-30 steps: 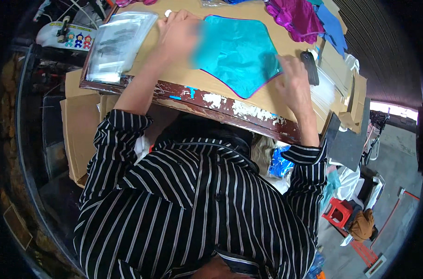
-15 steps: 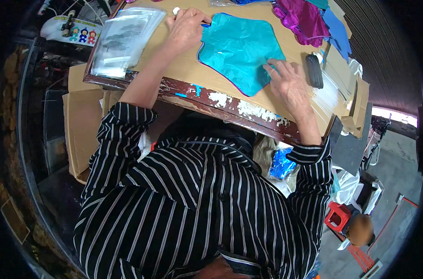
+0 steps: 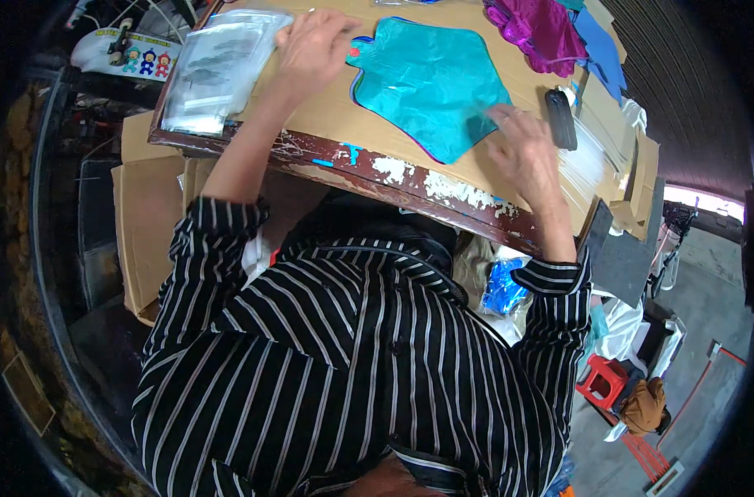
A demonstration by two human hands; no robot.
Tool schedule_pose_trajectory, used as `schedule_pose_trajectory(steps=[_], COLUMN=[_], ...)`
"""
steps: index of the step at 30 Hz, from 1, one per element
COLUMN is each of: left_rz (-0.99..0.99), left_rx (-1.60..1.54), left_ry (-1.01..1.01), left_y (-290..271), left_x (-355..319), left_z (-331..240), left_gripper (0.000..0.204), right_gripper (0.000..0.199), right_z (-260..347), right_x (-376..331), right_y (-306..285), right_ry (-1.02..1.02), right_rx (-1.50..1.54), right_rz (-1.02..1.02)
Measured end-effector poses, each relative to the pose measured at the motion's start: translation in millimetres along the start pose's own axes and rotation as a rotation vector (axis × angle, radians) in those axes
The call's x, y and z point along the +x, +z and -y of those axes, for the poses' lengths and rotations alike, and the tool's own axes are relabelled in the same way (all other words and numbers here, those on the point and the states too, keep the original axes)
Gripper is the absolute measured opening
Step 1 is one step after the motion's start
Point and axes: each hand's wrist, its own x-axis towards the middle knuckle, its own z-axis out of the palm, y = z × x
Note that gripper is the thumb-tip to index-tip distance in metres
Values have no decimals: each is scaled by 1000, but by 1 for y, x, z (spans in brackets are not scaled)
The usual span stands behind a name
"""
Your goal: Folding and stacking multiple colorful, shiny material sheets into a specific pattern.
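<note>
A flat, uninflated teal foil balloon [image 3: 431, 83] lies on the cardboard-covered table. Blue and purple edges show beneath its rim, and its narrow tab [image 3: 356, 53] at the left bears a small pinkish-red spot. Just left of that tab, my left hand [image 3: 315, 45] hovers with its fingers stretched out and slightly blurred, nothing visible in them. My right hand [image 3: 526, 149] is at the balloon's right edge, fingers loosely apart; whether the smeared fingertips touch the foil I cannot tell.
Clear plastic bags [image 3: 215, 70] lie stacked at the table's left. Shiny magenta foil pieces [image 3: 538, 37] and blue sheets [image 3: 600, 54] lie at the far right. A black oblong object [image 3: 561, 120] sits beside thin white strips [image 3: 586, 161]. A cardboard box [image 3: 149, 224] stands at lower left.
My left hand has moved left off the balloon's tab, uncovering the reddish spot. The balloon has shifted slightly away from me. My right hand has drawn a little to the right.
</note>
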Motion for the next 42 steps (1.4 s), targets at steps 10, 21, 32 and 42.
schedule_pose_trajectory(steps=[10,21,32,42], left_rz=[41,23,261,359], left_rx=[44,-60,23,-33], left_ry=[-79,-140,257,620], left_y=[-13,-2,-41,-16], left_x=[-56,-57,-38,-27], left_z=[-37,-36,-64,-100], left_gripper=[19,15,24,22], right_gripper=[41,33,34,31], right_z=[4,5,-65,-81], right_x=[4,4,2,31], right_y=[1,14,17,31], right_ry=[-114,-70,387,445], right_rx=[-35,56,391,475], right_rz=[2,-23,-134,-52])
